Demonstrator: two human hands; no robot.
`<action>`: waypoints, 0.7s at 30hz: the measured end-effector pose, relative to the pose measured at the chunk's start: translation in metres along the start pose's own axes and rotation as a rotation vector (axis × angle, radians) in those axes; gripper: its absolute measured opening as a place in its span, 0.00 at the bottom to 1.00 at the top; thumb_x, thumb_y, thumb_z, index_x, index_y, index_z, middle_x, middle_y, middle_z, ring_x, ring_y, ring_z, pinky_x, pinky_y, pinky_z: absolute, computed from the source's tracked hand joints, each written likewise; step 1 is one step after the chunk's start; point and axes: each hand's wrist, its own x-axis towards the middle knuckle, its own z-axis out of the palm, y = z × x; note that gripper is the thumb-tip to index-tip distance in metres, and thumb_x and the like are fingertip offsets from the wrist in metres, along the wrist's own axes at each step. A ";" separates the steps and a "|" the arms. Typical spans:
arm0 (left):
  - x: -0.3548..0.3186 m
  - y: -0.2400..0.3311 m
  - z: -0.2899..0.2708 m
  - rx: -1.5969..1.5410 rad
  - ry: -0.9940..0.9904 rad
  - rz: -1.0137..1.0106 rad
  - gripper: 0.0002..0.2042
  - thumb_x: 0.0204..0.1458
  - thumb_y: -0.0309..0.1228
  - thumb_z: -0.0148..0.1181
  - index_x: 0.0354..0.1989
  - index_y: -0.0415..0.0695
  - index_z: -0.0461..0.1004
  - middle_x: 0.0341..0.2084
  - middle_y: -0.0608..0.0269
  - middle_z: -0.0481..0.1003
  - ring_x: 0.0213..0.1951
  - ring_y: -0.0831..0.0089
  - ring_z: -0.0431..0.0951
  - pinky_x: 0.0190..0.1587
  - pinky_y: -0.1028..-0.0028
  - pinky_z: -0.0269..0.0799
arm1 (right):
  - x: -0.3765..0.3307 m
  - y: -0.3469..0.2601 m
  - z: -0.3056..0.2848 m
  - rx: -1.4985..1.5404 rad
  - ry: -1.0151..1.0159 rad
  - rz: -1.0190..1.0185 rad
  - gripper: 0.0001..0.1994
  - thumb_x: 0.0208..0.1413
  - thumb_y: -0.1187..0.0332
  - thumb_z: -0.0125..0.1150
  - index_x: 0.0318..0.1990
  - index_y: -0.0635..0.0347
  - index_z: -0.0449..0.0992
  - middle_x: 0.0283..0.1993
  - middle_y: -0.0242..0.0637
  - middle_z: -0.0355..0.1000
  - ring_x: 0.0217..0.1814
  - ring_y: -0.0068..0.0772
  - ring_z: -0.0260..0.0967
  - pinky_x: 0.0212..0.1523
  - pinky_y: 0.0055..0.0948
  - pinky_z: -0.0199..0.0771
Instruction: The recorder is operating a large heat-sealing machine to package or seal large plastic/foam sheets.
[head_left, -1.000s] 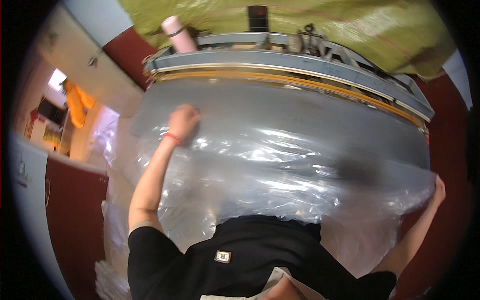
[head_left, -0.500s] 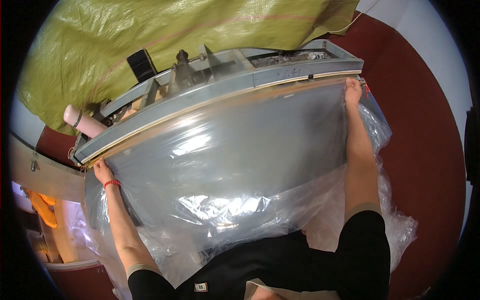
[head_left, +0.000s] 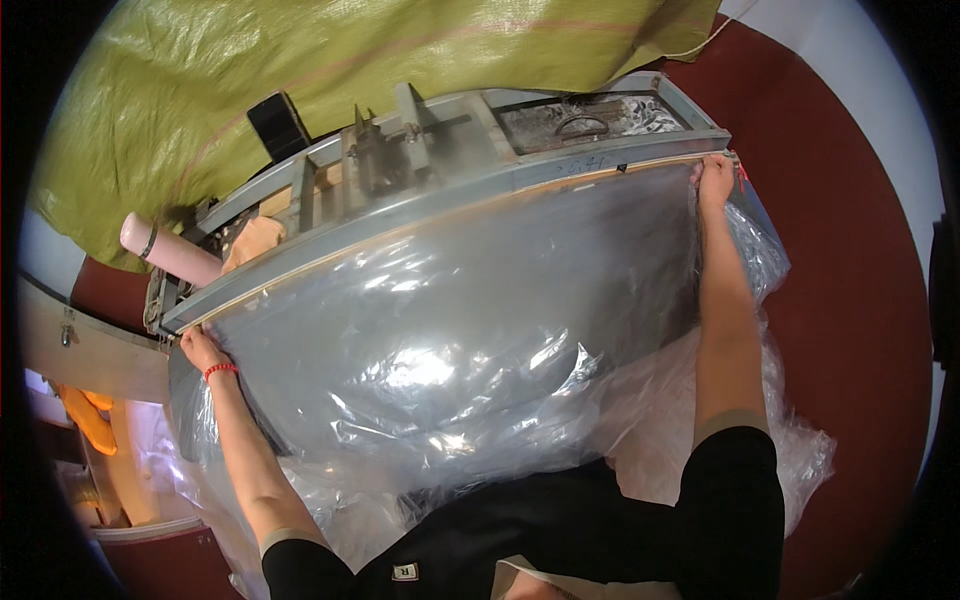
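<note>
A wide sheet of clear plastic film [head_left: 470, 330] is stretched between my two hands, over a grey surface and down toward my body. My left hand [head_left: 203, 348], with a red bracelet at the wrist, is closed on the film's far left corner. At the far right corner my right hand [head_left: 715, 182] grips the film with bent fingers. Both hands are close against a long grey metal frame [head_left: 430, 200] with a pale strip along its near edge. The film's lower part lies crumpled against my black shirt.
Behind the frame's near bar are metal brackets [head_left: 410, 125], a curved handle [head_left: 582, 125] and an orange-tan piece [head_left: 255, 242]. A pink bottle [head_left: 170, 250] leans at the left; a black phone [head_left: 278, 125] stands beyond. A yellow-green woven sheet [head_left: 400, 50] covers the back. Red floor [head_left: 830, 300] lies right.
Both hands have shifted slightly outward, still holding the film. The reflections on it have changed, and more of the frame's inside shows, including the curved handle and the orange-tan piece.
</note>
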 end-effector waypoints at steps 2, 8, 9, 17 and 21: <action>-0.008 0.004 0.014 -0.078 0.118 -0.030 0.05 0.48 0.31 0.48 0.26 0.45 0.63 0.16 0.73 0.63 0.15 0.84 0.61 0.15 0.85 0.56 | 0.009 0.008 -0.009 0.075 -0.065 -0.001 0.04 0.49 0.71 0.50 0.27 0.61 0.64 0.18 0.32 0.64 0.16 0.22 0.60 0.16 0.21 0.60; -0.015 0.019 -0.026 -0.055 -0.230 -0.030 0.02 0.48 0.27 0.49 0.27 0.44 0.66 0.18 0.71 0.65 0.21 0.83 0.64 0.23 0.84 0.59 | -0.024 -0.040 -0.028 -0.241 -0.141 -0.208 0.10 0.47 0.66 0.56 0.29 0.64 0.74 0.23 0.33 0.71 0.25 0.19 0.65 0.29 0.19 0.65; -0.025 0.031 -0.024 0.025 -0.266 0.029 0.01 0.48 0.26 0.49 0.27 0.43 0.66 0.18 0.71 0.65 0.21 0.84 0.63 0.23 0.84 0.58 | -0.031 -0.049 -0.037 -0.401 -0.120 -0.344 0.11 0.46 0.64 0.58 0.29 0.65 0.76 0.25 0.33 0.73 0.28 0.18 0.67 0.34 0.19 0.65; -0.117 0.134 -0.038 0.067 -0.538 0.199 0.02 0.48 0.24 0.49 0.29 0.43 0.67 0.24 0.71 0.67 0.28 0.83 0.67 0.33 0.83 0.62 | -0.070 -0.120 -0.082 -0.604 0.501 -0.684 0.14 0.50 0.65 0.51 0.43 0.62 0.71 0.44 0.44 0.68 0.47 0.39 0.63 0.48 0.32 0.61; -0.151 0.161 -0.065 -0.037 -0.560 0.135 0.02 0.47 0.22 0.49 0.29 0.43 0.67 0.25 0.69 0.68 0.30 0.81 0.68 0.33 0.81 0.62 | -0.218 -0.211 0.057 -0.259 -0.257 -0.715 0.12 0.52 0.68 0.49 0.44 0.60 0.69 0.45 0.38 0.66 0.49 0.32 0.61 0.50 0.28 0.58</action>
